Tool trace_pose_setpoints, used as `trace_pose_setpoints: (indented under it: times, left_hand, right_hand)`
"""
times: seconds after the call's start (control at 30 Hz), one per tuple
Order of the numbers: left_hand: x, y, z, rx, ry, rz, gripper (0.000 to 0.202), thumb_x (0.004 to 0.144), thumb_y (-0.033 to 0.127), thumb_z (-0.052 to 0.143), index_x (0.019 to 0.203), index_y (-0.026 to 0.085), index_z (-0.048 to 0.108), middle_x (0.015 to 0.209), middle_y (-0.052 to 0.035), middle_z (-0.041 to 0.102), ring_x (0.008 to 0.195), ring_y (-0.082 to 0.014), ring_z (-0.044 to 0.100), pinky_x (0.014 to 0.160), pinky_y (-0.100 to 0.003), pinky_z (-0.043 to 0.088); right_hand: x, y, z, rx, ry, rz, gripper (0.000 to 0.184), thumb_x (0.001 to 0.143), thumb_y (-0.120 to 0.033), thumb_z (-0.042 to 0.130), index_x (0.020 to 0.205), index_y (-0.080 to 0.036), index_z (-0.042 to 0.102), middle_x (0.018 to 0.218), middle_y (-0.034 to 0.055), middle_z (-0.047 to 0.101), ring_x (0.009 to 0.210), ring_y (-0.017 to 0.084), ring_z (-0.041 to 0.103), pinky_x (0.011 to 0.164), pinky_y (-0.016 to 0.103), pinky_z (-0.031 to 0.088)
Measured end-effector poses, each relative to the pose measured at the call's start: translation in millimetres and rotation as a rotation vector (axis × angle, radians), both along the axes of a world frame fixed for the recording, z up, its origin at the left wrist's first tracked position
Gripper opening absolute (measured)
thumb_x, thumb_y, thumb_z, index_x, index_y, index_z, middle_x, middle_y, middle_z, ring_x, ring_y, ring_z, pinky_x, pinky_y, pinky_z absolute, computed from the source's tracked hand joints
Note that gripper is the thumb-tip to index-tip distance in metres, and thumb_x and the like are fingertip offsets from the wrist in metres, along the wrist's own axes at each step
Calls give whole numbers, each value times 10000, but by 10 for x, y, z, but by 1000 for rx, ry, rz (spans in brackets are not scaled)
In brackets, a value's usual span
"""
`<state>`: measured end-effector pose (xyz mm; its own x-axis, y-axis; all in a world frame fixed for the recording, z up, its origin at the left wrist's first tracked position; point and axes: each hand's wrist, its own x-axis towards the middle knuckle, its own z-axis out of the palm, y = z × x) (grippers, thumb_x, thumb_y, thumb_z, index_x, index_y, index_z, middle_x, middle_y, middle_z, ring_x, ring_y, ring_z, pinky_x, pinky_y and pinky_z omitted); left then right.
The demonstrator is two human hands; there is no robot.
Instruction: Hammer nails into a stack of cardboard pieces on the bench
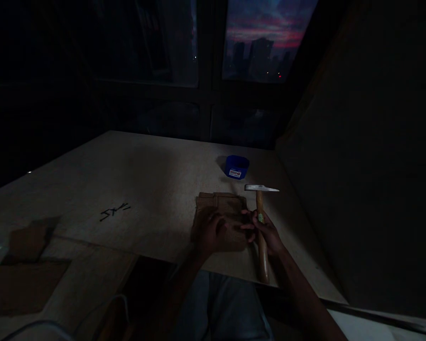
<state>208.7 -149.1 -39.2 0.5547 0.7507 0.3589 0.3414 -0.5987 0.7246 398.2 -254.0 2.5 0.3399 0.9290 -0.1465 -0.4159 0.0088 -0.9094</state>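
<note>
In the head view my right hand (270, 235) is wrapped round the wooden handle of a hammer (263, 260). The hammer stands roughly upright in the picture, its metal head at the top with a tapered end pointing right. My left hand (209, 233) is over a piece of brown cardboard (230, 237), its fingers bent and somewhat apart. Nothing shows in that hand, though the light is dim. The right fingertips reach over the cardboard's right edge. Behind the cardboard is a small blue container (237, 167) with a white label; its inside is too dark to make out.
Several dark nails (114, 211) lie in a loose group on the pale table (156, 180). More cardboard pieces (24, 286) lie at the lower left, near a pale cable (124, 303). A wall (369, 180) bounds the right side, and dark windows (266, 42) stand beyond the table.
</note>
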Motion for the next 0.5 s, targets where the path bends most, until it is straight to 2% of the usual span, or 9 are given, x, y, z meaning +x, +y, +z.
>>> trace_pose_setpoints:
  times: [0.07, 0.17, 0.23, 0.3, 0.4, 0.5]
  left_hand:
    - [-8, 28, -11, -137, -142, 71, 226, 949, 345, 520, 1045, 217, 679, 1261, -115, 689, 1212, -256, 625, 1064, -474, 495]
    - [-47, 67, 19, -292, -356, 194, 238, 938, 349, 495, 981, 196, 673, 1148, -124, 730, 1120, -246, 671, 1013, -445, 525]
    - [-107, 95, 93, -338, -444, 267, 259, 928, 364, 492, 965, 182, 672, 1077, -125, 745, 1061, -240, 690, 966, -415, 546]
    - [-226, 133, 206, -335, -499, 333, 269, 918, 380, 505, 962, 179, 679, 1038, -111, 750, 1016, -231, 696, 934, -389, 553]
    - [-624, 213, 397, -236, -541, 481, 255, 893, 378, 525, 943, 182, 681, 1006, -88, 741, 982, -218, 691, 907, -361, 552]
    - [-1384, 314, 545, -80, -400, 752, 248, 862, 361, 517, 962, 192, 670, 1020, -84, 713, 972, -223, 675, 868, -361, 555]
  right_hand:
    - [-4, -4, 20, -7, 20, -2, 356, 731, -387, 841, 898, -241, 563, 1354, 73, 641, 838, 234, 747, 459, 269, 592]
    - [-17, 13, 29, -52, 3, -47, 349, 676, -347, 873, 840, -231, 587, 1339, 50, 655, 665, 138, 686, 417, 218, 537]
    - [-19, 31, 20, -113, -31, -79, 382, 635, -364, 895, 812, -221, 588, 1275, 41, 685, 525, 75, 594, 333, 182, 444]
    - [-13, 46, 9, -175, -65, -97, 430, 585, -385, 918, 801, -215, 587, 1113, 37, 729, 472, 66, 548, 298, 172, 389]
    - [0, 53, 7, -224, -88, -124, 485, 530, -391, 937, 809, -222, 578, 743, -12, 690, 464, 104, 553, 316, 182, 403]
    - [12, 45, 16, -242, -91, -145, 528, 493, -394, 947, 811, -231, 559, 631, -46, 618, 448, 112, 538, 308, 180, 381]
